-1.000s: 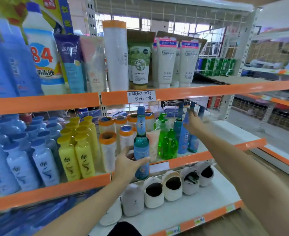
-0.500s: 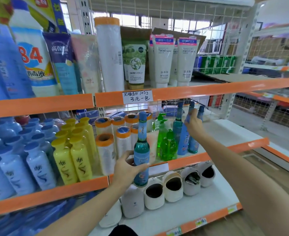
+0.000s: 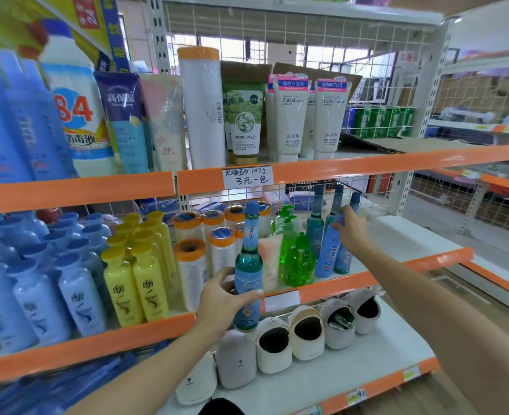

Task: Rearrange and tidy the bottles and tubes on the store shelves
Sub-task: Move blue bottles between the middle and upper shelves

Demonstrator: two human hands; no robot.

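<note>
My left hand (image 3: 225,298) grips a tall teal glass bottle with a blue label (image 3: 248,265), held upright in front of the middle shelf's orange edge (image 3: 367,278). My right hand (image 3: 350,229) reaches onto that shelf and holds a blue bottle (image 3: 329,250) of the same kind, which leans left. Two more such bottles stand there, one to the left (image 3: 314,227) and one behind my hand (image 3: 343,260). Green pump bottles (image 3: 296,260) and a peach tube (image 3: 269,259) stand between my hands.
Orange-capped white rolls (image 3: 192,265), yellow bottles (image 3: 136,283) and blue bottles (image 3: 34,289) fill the shelf's left. Tubes (image 3: 290,115) stand on the upper shelf. Slippers (image 3: 305,332) lie on the bottom shelf. Bare white shelf (image 3: 397,238) lies right of my right hand.
My right hand has slid a little down the blue bottle. My left hand keeps its hold on the teal bottle. The camera has shifted slightly.
</note>
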